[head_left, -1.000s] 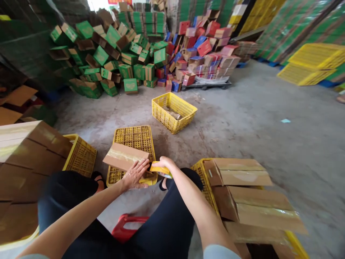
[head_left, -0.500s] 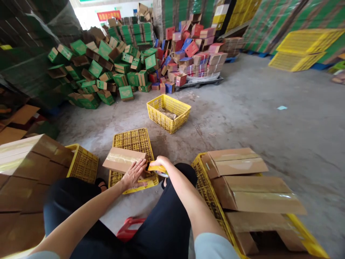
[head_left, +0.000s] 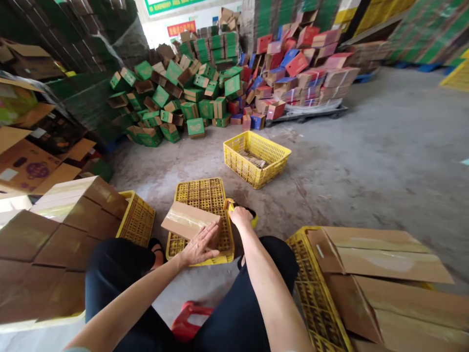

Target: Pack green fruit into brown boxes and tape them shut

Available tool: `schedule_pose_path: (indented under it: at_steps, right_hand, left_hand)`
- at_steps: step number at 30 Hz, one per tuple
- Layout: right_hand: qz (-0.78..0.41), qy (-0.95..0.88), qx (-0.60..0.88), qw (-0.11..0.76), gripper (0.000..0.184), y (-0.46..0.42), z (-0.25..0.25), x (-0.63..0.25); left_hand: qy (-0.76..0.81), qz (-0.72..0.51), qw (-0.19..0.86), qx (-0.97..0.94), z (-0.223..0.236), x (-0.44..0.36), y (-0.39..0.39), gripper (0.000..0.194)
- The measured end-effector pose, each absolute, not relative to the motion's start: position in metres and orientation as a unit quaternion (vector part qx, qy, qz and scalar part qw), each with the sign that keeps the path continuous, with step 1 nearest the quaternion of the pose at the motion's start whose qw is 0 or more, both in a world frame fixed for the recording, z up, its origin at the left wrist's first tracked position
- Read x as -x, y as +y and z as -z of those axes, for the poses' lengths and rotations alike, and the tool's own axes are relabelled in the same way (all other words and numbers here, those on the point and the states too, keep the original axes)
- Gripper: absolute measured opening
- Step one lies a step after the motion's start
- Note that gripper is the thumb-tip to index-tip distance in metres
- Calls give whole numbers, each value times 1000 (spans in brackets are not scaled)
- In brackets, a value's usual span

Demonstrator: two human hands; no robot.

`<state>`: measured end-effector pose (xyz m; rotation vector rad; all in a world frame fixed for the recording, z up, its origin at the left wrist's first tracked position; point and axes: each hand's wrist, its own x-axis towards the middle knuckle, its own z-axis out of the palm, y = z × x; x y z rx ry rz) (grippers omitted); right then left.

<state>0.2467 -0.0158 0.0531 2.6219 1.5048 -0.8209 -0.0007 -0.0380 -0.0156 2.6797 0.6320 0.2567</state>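
Observation:
A brown cardboard box (head_left: 188, 218) with clear tape along its top lies on an upturned yellow crate (head_left: 200, 190) between my knees. My left hand (head_left: 201, 246) rests with fingers stretched out on the right end of the box. To the right of the box, clear of it, my right hand (head_left: 240, 216) is wrapped round a yellow tape dispenser (head_left: 229, 204). Part of the dispenser is hidden behind the hand.
Stacked cardboard boxes (head_left: 62, 239) stand at left beside a yellow crate (head_left: 137, 220). Flat-topped boxes (head_left: 384, 249) fill another crate (head_left: 315, 293) at right. Ahead are a yellow basket (head_left: 256, 159) and piles of green boxes (head_left: 196, 127) and red boxes (head_left: 296, 63). A red stool (head_left: 188, 320) shows below.
My right hand has drawn the tape dispenser away from the box's right end, forward and to the right. My left hand stays on the box. The view has turned left.

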Motion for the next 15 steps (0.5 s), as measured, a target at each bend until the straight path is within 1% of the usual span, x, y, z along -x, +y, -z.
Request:
schedule_pose_path:
  at_steps: [3,6,11,15]
  right_hand:
    - [253,491,-833,-12,41,7,-46,-235]
    - [247,511,-823,-24,40,30,-38,-218]
    - [254,546,-797,-46,36,60,-29,-188]
    - [259,561,-785,-53,41,74,-28,-175]
  left_hand:
    - [281,-127,200,-930,16,14,-28,75]
    - [368,-169,205,-891,13,41,-7,67]
    - [540,-272,219,-766,10,105,38,70]
    - [615,-301,287,-670,18,137,57,77]
